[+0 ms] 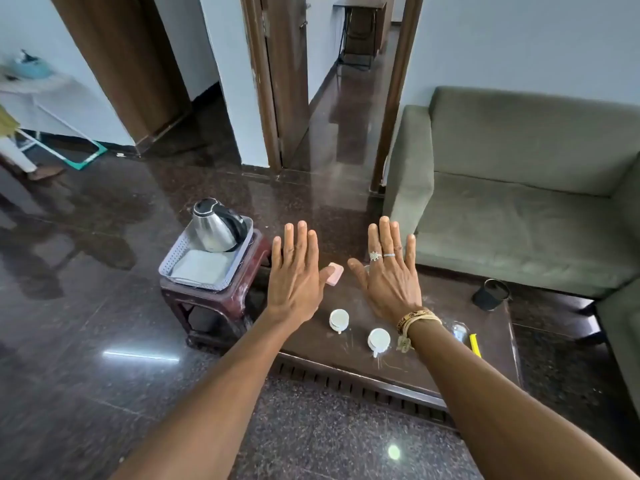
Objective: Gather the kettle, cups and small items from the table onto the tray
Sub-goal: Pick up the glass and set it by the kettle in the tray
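Note:
My left hand (296, 271) and my right hand (389, 271) are held flat above the dark wooden table (433, 372), fingers spread, holding nothing. Between them a small pink item (335, 274) lies on the table. Two white cups (338, 319) (378, 339) stand below my palms. A steel kettle (216, 226) sits in the grey perforated tray (173, 261), which rests on a dark red stool (204, 299) left of the table. A black cup (491, 294), a yellow item (475, 344) and a clear small item (460, 330) lie at the table's right.
A white folded cloth (201, 268) lies in the tray beside the kettle. A green sofa (519, 202) stands close behind and to the right of the table. Polished dark floor (86, 341) lies to the left, with an open doorway (346, 81) beyond.

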Motion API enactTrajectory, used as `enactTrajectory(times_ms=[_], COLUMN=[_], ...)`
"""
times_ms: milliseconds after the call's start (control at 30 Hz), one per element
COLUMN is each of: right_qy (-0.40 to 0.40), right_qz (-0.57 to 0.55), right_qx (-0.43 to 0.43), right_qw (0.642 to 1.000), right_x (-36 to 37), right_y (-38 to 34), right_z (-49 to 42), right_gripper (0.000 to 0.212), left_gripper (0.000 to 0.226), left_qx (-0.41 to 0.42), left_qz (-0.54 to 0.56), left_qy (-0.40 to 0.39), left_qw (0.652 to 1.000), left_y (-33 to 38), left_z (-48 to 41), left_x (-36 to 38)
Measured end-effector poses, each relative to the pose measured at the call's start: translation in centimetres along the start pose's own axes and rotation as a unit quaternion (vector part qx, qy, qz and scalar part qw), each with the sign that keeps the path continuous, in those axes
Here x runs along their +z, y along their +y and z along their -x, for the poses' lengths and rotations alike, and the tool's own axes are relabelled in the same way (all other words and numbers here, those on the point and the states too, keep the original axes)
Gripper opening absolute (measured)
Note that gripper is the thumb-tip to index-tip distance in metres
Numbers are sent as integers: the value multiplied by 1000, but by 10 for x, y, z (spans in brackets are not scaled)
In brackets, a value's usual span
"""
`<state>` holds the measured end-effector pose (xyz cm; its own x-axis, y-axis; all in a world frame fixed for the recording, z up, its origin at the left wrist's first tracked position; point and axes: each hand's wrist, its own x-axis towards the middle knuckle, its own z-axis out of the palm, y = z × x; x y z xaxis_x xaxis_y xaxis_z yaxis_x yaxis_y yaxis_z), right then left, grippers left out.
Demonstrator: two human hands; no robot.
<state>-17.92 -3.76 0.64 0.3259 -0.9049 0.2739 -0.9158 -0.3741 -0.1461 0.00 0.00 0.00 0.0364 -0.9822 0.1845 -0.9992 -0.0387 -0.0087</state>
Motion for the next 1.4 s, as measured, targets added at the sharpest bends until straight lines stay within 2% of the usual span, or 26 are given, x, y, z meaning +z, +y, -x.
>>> enactTrajectory(times_ms=[267,567,1067,1400], right_qy=[-48,-98,-103,-124], right_qz=[9,-14,-23,-25], right_qx=[-28,-49,-87,-92], right_qw=[998,994,991,988], right_x=[29,47,68,94], right_y=[-13,2,34,-7], right_z=[-8,-7,-28,-45], right_gripper=[78,79,78,79], left_gripper=[79,76,79,84], left_qx=[-25,-52,-78,-93], left_qz=[4,8,4,14], left_qy=[-11,-42,-43,-76], left_qw=[1000,998,996,993], left_y=[-26,-4,12,-37], left_z=[6,20,-12,-8], left_x=[24,40,51,69])
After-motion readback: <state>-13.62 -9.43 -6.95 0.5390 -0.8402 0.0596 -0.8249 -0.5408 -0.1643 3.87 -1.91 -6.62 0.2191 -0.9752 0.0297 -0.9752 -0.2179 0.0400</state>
